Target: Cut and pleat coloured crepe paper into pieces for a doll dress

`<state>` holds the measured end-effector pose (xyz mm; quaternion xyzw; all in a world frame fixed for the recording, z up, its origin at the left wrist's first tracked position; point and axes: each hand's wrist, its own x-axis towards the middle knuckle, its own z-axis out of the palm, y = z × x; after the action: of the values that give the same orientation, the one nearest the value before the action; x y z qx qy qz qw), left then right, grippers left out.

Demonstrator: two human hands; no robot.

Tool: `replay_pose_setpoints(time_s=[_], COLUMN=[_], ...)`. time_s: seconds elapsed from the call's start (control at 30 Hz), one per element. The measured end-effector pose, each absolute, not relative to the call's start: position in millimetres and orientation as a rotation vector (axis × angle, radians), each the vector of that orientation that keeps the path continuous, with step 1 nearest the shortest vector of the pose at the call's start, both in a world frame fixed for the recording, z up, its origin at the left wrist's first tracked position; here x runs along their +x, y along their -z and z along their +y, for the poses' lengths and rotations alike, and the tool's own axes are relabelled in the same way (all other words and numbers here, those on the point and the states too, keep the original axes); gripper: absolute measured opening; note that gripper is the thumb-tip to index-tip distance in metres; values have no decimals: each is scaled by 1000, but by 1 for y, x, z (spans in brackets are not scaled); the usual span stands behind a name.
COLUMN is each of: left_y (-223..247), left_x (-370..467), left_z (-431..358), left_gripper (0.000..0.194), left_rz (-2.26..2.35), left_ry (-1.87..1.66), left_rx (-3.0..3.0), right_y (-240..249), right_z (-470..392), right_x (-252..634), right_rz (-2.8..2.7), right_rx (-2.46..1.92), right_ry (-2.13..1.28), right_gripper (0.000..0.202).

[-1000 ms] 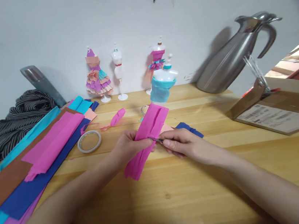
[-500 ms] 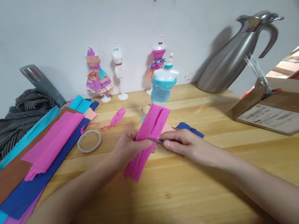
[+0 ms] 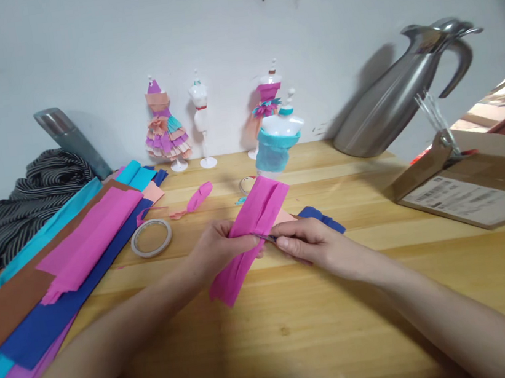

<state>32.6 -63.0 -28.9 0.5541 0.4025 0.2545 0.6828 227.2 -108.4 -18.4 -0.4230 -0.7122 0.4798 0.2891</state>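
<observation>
My left hand (image 3: 217, 245) pinches a folded strip of pink crepe paper (image 3: 259, 203) at its middle, above the table. The strip slants from lower left to upper right. In my right hand (image 3: 308, 242) are small scissors (image 3: 265, 237), their handles mostly covered by my fingers. The blades lie across the strip's middle, near my left thumb. Just behind the strip stands a white mini mannequin wrapped in turquoise paper (image 3: 273, 149). Partly hidden under the strip and right hand are a peach paper piece (image 3: 284, 216) and a dark blue paper piece (image 3: 324, 219).
Colored crepe paper sheets (image 3: 21, 306) are stacked at left, beside a tape roll (image 3: 151, 238) and a pink scrap (image 3: 200, 196). Dressed mannequins (image 3: 165, 126) line the wall. A steel jug (image 3: 375, 101) and an open cardboard box (image 3: 476, 190) stand right. A striped cloth (image 3: 39, 192) lies far left.
Almost nothing differs. Both hands, the pink strip and the scissors keep the same position, and the view has shifted very slightly.
</observation>
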Motion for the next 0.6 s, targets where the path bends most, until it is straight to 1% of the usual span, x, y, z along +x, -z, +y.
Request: replay_pose_setpoints(time_s=[0.23,0.6], left_y=[31,27], left_x=[31,29], left_z=[-61,-62], left_gripper=[14,20], left_rz=[889,837], left_ry=[-551,-545], left_rx=[1239,1214], right_y=[20,15], right_z=[-106,-107], right_x=[228,224], right_rz=[-1884,-1800], right_rx=[-1079,-1037], right_ry=[-1320,-1445], right_gripper=[42,43])
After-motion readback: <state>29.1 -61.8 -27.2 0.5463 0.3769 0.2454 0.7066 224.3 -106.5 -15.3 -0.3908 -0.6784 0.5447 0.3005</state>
